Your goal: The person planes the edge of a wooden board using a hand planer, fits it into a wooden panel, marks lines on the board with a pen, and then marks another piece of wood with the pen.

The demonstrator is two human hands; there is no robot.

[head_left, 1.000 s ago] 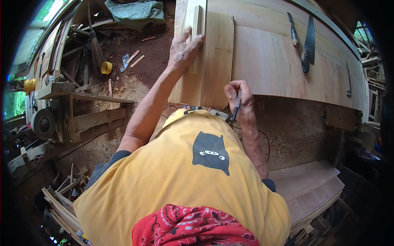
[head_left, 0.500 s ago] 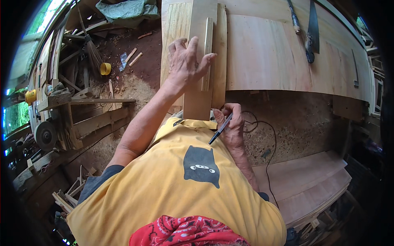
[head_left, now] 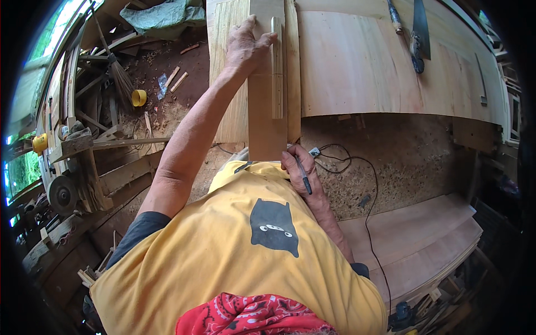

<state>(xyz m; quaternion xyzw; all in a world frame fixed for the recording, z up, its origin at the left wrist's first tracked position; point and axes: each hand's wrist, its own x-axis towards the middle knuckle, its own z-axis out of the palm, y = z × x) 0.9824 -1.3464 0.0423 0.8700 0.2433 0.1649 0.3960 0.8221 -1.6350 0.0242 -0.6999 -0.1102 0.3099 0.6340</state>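
A long smooth brown board (head_left: 267, 106) runs away from my body over a wider, pale wooden plank (head_left: 229, 111). On its right side lies a narrow plywood strip (head_left: 277, 72) with layered edges. My left hand (head_left: 245, 47) reaches over the board's left edge near its far part, thumb spread toward the strip and fingers apart; whether it presses on the wood I cannot tell. Beside the board's near right corner, my right hand (head_left: 306, 173) is closed around a dark-tipped pen (head_left: 304, 175), its tip pointing back toward my shirt.
A wide plywood sheet (head_left: 357, 67) extends right, carrying a handsaw (head_left: 420, 39), a chisel-like tool (head_left: 395, 19) and a metal square (head_left: 482, 84). A cord (head_left: 371, 190) trails over the floor. Stacked sheets (head_left: 402, 234) lie lower right. A broom (head_left: 118, 75) and grinding wheel (head_left: 62, 194) stand left.
My left hand has moved farther along the board, away from me. My right hand has shifted slightly down, and the pen has turned to point more toward the lower right.
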